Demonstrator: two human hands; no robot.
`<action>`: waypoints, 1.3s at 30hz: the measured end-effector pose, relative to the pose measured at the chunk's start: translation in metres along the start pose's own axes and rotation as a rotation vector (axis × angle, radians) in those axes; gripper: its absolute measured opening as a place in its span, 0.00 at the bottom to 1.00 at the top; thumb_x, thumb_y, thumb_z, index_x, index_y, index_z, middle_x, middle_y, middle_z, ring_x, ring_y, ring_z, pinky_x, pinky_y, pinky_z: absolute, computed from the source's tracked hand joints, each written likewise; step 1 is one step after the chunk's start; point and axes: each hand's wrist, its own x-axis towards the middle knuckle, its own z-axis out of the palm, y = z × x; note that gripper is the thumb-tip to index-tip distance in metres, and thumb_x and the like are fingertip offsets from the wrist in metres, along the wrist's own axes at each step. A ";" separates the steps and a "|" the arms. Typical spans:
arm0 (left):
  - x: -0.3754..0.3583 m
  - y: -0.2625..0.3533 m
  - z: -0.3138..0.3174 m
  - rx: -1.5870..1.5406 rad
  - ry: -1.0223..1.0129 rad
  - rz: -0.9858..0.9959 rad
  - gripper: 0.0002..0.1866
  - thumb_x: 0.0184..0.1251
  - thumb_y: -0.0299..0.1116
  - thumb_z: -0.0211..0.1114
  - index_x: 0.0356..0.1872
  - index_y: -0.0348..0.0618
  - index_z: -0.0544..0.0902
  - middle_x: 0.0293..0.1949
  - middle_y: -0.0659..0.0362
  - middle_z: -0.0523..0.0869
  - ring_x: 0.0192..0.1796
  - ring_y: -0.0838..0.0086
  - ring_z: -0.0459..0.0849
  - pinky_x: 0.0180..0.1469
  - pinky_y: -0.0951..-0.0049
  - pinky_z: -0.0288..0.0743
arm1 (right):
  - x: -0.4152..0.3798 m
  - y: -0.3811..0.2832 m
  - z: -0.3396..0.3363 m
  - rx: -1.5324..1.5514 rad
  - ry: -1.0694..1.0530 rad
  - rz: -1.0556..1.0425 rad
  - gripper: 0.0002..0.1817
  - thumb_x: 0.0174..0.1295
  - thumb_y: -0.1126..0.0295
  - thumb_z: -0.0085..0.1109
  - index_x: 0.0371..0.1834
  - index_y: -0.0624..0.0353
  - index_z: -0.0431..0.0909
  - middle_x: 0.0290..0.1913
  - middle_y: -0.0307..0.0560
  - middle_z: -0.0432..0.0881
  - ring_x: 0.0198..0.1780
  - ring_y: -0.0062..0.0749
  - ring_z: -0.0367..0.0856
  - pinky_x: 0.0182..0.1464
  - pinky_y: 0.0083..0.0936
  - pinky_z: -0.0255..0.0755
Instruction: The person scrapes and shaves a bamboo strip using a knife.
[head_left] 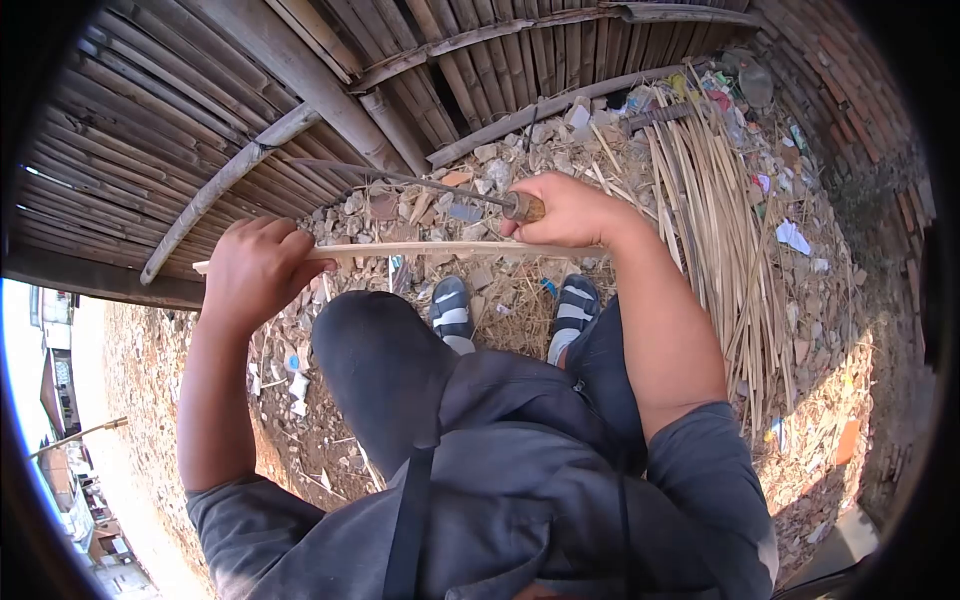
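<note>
My left hand (262, 262) is closed around the left end of a pale, flat bamboo strip (420, 249). The strip runs level across in front of my knees, its right end passing just under my right hand (570, 212). That hand wraps round the wooden handle (523, 207) of a long knife. Its narrow dark blade (420, 182) points left, above the strip in this view, and its far end lies against the bamboo wall. Part of the handle is hidden in my right palm.
A bundle of long split bamboo strips (710, 200) lies on the ground to the right. Bamboo slat wall (160, 130) rises ahead and left, a brick wall (840, 80) at right. Rubble and litter surround my sandalled feet (452, 310). A white scrap (793, 237) lies beyond the bundle.
</note>
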 end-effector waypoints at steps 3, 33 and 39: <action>0.024 -0.003 0.001 0.025 -0.059 0.021 0.20 0.61 0.52 0.73 0.28 0.49 0.78 0.25 0.61 0.81 0.34 0.62 0.85 0.43 0.59 0.76 | 0.001 0.005 -0.007 0.039 0.039 0.011 0.14 0.57 0.73 0.66 0.48 0.61 0.86 0.42 0.42 0.91 0.44 0.23 0.86 0.52 0.25 0.78; 0.063 0.158 0.109 -0.911 0.358 -0.455 0.54 0.61 0.45 0.80 0.79 0.30 0.55 0.73 0.32 0.65 0.78 0.42 0.65 0.78 0.48 0.61 | 0.020 0.008 0.012 0.573 0.517 -0.192 0.13 0.58 0.72 0.77 0.37 0.57 0.78 0.36 0.36 0.84 0.39 0.18 0.81 0.45 0.23 0.76; 0.102 0.171 0.111 -1.333 0.110 -0.349 0.36 0.75 0.47 0.70 0.72 0.32 0.69 0.60 0.44 0.85 0.66 0.58 0.83 0.69 0.59 0.74 | 0.019 0.002 0.013 0.836 0.540 -0.280 0.13 0.60 0.78 0.74 0.38 0.55 0.76 0.39 0.39 0.85 0.43 0.24 0.84 0.51 0.28 0.78</action>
